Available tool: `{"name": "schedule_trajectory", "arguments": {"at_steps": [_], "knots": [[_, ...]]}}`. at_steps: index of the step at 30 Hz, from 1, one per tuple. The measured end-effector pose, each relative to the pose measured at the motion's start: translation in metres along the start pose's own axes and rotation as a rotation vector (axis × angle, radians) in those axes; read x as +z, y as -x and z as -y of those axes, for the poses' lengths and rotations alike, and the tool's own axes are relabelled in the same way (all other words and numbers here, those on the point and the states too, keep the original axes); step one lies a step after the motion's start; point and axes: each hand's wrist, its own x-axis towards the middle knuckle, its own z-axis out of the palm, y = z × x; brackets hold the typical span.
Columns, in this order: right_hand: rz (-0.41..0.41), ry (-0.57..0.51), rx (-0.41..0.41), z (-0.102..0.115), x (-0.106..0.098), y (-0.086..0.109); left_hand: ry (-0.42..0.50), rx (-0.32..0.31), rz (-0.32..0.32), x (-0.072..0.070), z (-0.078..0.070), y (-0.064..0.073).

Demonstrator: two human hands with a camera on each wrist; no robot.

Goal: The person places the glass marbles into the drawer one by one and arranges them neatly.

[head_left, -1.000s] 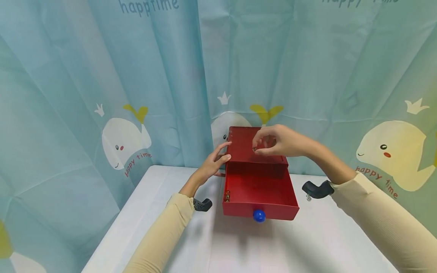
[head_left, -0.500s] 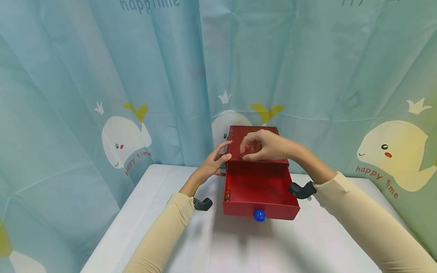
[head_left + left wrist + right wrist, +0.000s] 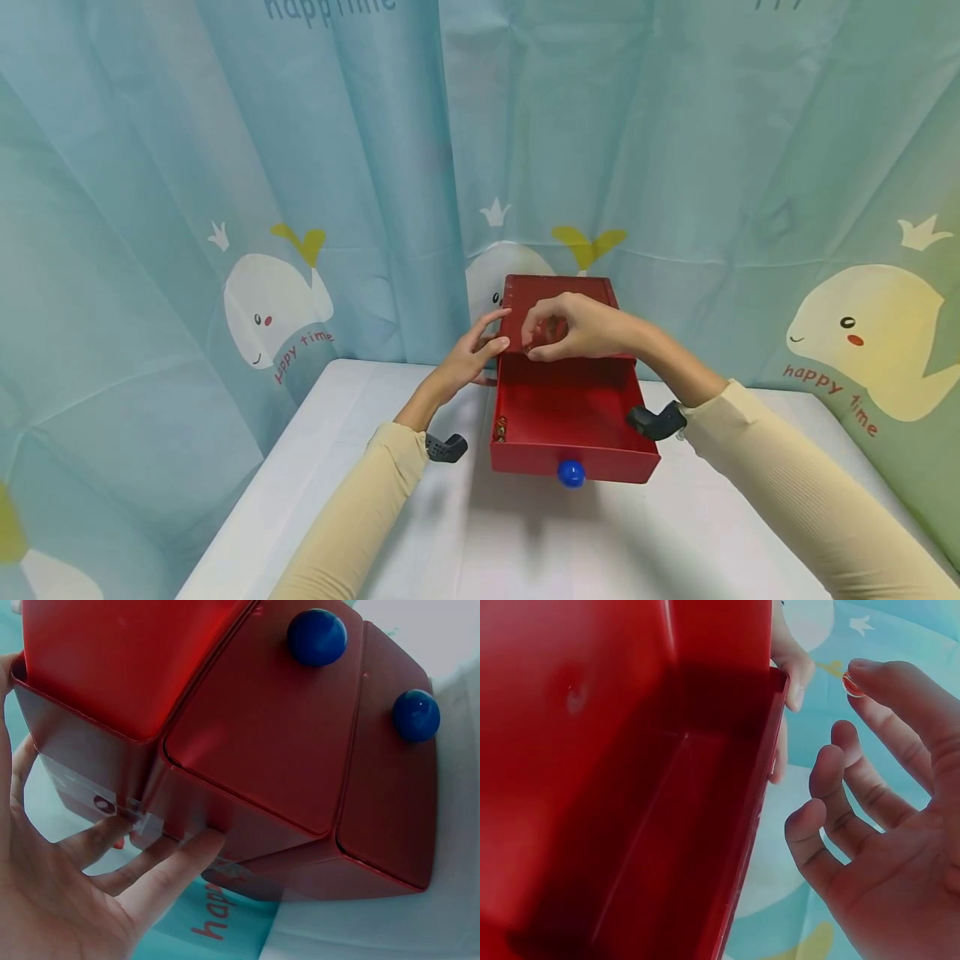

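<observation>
A red cabinet (image 3: 558, 287) of stacked drawers stands on the table, its top drawer (image 3: 562, 417) pulled out. Several small amber marbles (image 3: 500, 429) lie in the drawer's front left corner. My left hand (image 3: 462, 369) steadies the cabinet's left side; in the left wrist view its spread fingers (image 3: 176, 874) lie along the wall. Over the back of the drawer, above the cabinet's front edge, my right hand (image 3: 581, 327) pinches a marble (image 3: 851, 685) with an orange swirl between thumb and forefinger. The other right fingers bend loosely.
Blue round knobs (image 3: 317, 637) stick out from the drawer fronts; the open drawer's knob (image 3: 571, 473) points toward me. A white tabletop (image 3: 375, 533) lies below. Behind hangs a whale-print curtain (image 3: 360, 167). Clear tape holds the cabinet's side.
My right hand has moved left and slightly toward me, from over the cabinet top to its front edge, still pinching the marble. The left hand has stayed in place.
</observation>
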Motion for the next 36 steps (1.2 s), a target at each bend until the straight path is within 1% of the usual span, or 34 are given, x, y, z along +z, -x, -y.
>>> {"name": "schedule_trajectory", "arguments": {"at_steps": [9,17,25,30,36], "knots": [[-0.002,0.010,0.010,-0.001,0.001,0.001,-0.003,-0.003,-0.006,0.001,0.000,0.000],[-0.003,0.016,0.003,-0.004,0.003,0.003,0.000,-0.008,-0.001,0.001,0.000,0.001],[-0.011,0.016,0.023,-0.007,0.003,0.004,0.000,-0.005,0.000,0.001,0.001,0.001],[-0.022,0.008,0.029,-0.006,0.001,0.007,0.001,-0.008,-0.002,0.001,0.001,0.000],[-0.057,-0.031,0.034,-0.006,-0.005,0.014,-0.002,-0.010,-0.002,0.001,0.001,0.000]]}}
